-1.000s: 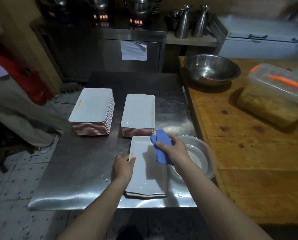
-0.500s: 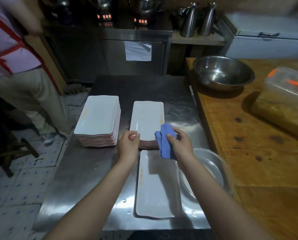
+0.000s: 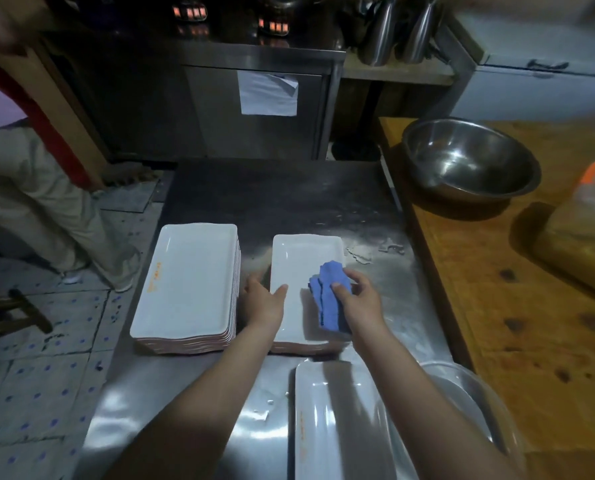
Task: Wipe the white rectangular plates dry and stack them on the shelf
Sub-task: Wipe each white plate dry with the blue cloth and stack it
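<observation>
Left hand (image 3: pixel 264 303) pinches the top plate (image 3: pixel 303 261) by its left rim; right hand (image 3: pixel 361 303) clasps the blue cloth (image 3: pixel 329 301) against it. Best squared with the stack (image 3: pixel 303 348) beneath before letting go.

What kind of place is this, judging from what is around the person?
Probably a restaurant kitchen: many identical white plates stacked on a steel table, a big metal bowl on a wooden counter, and metal jugs behind.
</observation>
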### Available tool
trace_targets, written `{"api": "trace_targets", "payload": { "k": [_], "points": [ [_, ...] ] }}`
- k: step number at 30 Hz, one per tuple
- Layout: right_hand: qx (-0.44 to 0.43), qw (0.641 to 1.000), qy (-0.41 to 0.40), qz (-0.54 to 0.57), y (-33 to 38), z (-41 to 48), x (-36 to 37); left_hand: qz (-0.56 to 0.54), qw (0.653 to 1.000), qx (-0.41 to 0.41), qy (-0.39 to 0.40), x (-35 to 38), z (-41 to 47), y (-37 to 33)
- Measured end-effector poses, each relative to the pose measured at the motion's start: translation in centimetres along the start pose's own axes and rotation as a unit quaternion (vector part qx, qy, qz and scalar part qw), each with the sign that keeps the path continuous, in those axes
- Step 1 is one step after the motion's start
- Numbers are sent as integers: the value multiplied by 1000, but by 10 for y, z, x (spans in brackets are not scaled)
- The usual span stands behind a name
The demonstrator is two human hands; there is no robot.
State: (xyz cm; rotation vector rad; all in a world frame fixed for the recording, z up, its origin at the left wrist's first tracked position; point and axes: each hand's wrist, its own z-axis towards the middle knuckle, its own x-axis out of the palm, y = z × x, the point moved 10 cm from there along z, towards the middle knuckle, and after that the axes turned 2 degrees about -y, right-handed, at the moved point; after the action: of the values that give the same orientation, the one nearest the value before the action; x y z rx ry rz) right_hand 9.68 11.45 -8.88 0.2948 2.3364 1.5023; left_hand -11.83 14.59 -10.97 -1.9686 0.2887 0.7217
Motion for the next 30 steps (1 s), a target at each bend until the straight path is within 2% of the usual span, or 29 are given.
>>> {"api": "trace_targets", "payload": {
  "k": [2,9,15,21,25,30],
  "points": [
    [9,1000,-2,-3,-3,5,3,-2,1000,18,19,3,4,-1],
    [14,1000,-15,2,-2,7,3,43,996,79,-26,-11,2,-13],
    [-3,1000,-24,-2,14,-2,1,0,998,64,-18,-25,1,-24],
    [-80,997,-2,2,51,-22,1,-77,996,43,17,-34,-8,-30],
    [-118,992,32,8,69,-44,0,-152,985,35,67,-39,-29,-39],
    [-157,981,73,-88,88,-71,7,-199,971,32,129,-47,-69,-55]
  ]
}}
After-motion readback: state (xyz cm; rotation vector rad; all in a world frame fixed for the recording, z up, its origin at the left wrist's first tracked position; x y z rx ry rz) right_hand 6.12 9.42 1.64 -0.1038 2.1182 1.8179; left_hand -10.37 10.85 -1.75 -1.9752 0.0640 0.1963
